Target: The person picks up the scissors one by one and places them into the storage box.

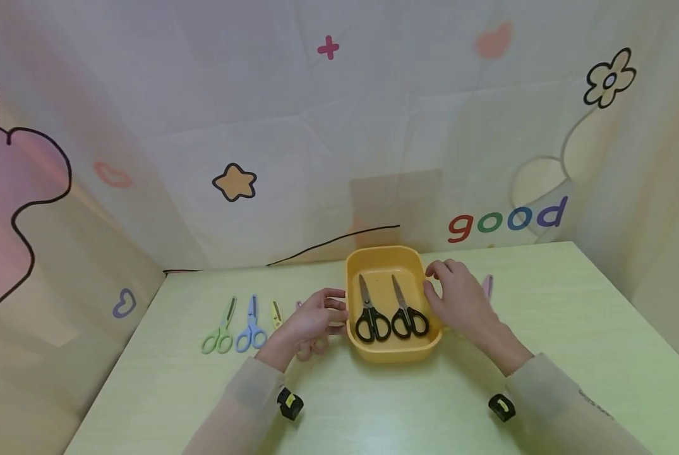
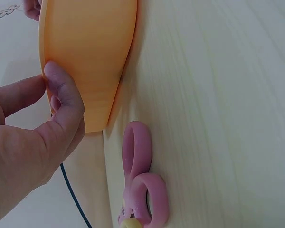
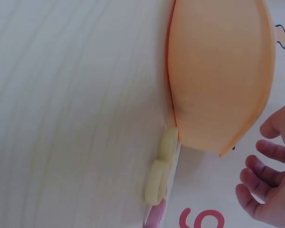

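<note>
A yellow plastic tray (image 1: 393, 354) stands on the table with two pairs of black-handled scissors inside: one pair (image 1: 372, 322) on the left, another (image 1: 410, 321) on the right. My left hand (image 1: 311, 319) is at the tray's left side, its loosely bent fingertips touching the rim in the left wrist view. My right hand (image 1: 465, 300) hovers by the right rim; in the right wrist view its curved fingers (image 3: 273, 151) are apart from the tray and hold nothing. Pink scissors (image 2: 149, 194) lie beneath the left hand, partly hidden.
Left of the tray, green scissors (image 1: 223, 332), blue scissors (image 1: 252, 332) and yellow scissors (image 1: 276, 314) lie in a row. Right of it are a pale yellow scissors handle (image 3: 156, 183) and something pink (image 1: 488, 286), mostly behind the right hand. A printed curtain (image 1: 294, 139) hangs behind the table.
</note>
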The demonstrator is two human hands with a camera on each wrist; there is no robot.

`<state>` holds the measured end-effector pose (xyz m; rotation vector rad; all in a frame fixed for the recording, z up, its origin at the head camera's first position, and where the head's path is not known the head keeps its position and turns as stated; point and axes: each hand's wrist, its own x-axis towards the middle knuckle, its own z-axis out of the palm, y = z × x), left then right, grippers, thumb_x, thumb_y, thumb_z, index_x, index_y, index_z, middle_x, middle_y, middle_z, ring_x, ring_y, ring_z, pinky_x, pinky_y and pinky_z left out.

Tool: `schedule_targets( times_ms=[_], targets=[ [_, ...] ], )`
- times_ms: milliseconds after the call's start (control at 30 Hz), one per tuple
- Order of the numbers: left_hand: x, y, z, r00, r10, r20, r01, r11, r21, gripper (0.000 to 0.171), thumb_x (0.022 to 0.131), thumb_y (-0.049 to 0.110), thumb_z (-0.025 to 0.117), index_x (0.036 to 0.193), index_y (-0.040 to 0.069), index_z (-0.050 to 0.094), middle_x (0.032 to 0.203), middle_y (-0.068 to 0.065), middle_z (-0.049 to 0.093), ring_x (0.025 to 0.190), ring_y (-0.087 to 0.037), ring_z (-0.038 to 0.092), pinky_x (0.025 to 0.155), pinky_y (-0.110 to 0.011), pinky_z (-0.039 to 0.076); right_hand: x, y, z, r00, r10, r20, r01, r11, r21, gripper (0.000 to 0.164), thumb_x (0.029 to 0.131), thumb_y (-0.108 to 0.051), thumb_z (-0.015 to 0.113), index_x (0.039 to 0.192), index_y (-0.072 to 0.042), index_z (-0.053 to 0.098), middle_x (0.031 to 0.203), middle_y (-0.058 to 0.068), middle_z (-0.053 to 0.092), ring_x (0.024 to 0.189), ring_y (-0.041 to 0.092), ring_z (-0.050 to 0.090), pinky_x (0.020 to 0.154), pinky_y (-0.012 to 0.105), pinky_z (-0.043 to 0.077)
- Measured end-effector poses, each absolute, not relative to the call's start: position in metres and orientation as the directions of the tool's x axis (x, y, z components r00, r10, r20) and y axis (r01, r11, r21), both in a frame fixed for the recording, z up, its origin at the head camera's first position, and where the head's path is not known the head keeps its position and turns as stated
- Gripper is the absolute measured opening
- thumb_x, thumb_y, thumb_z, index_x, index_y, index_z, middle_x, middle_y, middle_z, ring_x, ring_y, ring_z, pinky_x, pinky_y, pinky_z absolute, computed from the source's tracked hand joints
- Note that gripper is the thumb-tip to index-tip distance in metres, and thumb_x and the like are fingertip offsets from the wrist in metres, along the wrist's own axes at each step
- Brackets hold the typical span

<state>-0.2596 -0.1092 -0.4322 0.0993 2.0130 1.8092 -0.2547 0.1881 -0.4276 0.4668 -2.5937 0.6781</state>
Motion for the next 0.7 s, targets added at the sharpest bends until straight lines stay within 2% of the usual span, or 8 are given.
schedule_targets(
  times_ms=[100,167,300,433,600,700],
  targets=[
    [-0.260,-0.109,-0.433,-0.904,0.334,-0.267,-0.231,0.146,0.962,0.047,0.101,-0.003,0.059,0.145,-0.001,0.042,0.121,-0.016,0.054,0.097,-0.027,0.066,0.087,-0.037,0.055,-0.254,0.197,-0.428,-0.884,-0.181,0.430,-0.361,0.849,-0.385,0.015,0.098,-0.015,0.061,0.108,-0.004,0.062,0.104,0.019,0.061,0.096,0.041,0.055,0.089,0.078,0.037],
    [-0.261,-0.109,-0.433,-0.904,0.336,-0.265,-0.229,0.143,0.963,0.047,0.101,-0.003,0.059,0.145,-0.002,0.042,0.121,-0.017,0.053,0.097,-0.026,0.065,0.088,-0.037,0.056,-0.254,0.203,-0.427,-0.902,-0.171,0.396,-0.331,0.863,-0.381,0.017,0.098,-0.015,0.059,0.111,-0.003,0.061,0.107,0.021,0.060,0.100,0.044,0.055,0.090,0.083,0.031],
    [-0.261,-0.108,-0.433,-0.904,0.342,-0.257,-0.224,0.135,0.965,0.048,0.100,-0.004,0.059,0.145,-0.003,0.041,0.120,-0.017,0.053,0.097,-0.025,0.064,0.091,-0.040,0.055,-0.254,0.213,-0.426,-0.928,-0.174,0.329,-0.294,0.884,-0.362,0.024,0.096,-0.013,0.057,0.115,0.002,0.058,0.108,0.024,0.056,0.098,0.044,0.053,0.085,0.065,0.044],
    [-0.261,-0.109,-0.434,-0.904,0.341,-0.256,-0.221,0.139,0.965,0.047,0.101,-0.004,0.059,0.145,-0.002,0.042,0.118,-0.015,0.053,0.097,-0.026,0.064,0.092,-0.043,0.055,-0.254,0.222,-0.426,-0.961,-0.160,0.227,-0.235,0.904,-0.358,0.028,0.094,-0.011,0.058,0.117,0.005,0.056,0.108,0.026,0.054,0.094,0.042,0.052,0.074,0.053,0.048],
    [-0.261,-0.109,-0.434,-0.905,0.337,-0.260,-0.224,0.144,0.964,0.048,0.101,-0.003,0.059,0.145,-0.002,0.042,0.119,-0.015,0.053,0.096,-0.026,0.065,0.091,-0.042,0.055,-0.253,0.232,-0.428,-0.988,-0.131,0.078,-0.151,0.923,-0.355,0.029,0.092,-0.010,0.057,0.114,0.008,0.056,0.105,0.027,0.051,0.097,0.044,0.049,0.072,0.054,0.049],
    [-0.261,-0.109,-0.434,-0.905,0.337,-0.258,-0.222,0.144,0.964,0.048,0.100,-0.003,0.060,0.145,-0.002,0.042,0.119,-0.016,0.053,0.096,-0.027,0.065,0.090,-0.041,0.055,-0.252,0.237,-0.432,-0.992,-0.125,0.032,-0.128,0.930,-0.344,0.033,0.091,-0.011,0.058,0.116,0.011,0.054,0.105,0.029,0.049,0.099,0.047,0.048,0.072,0.057,0.050]
  ],
)
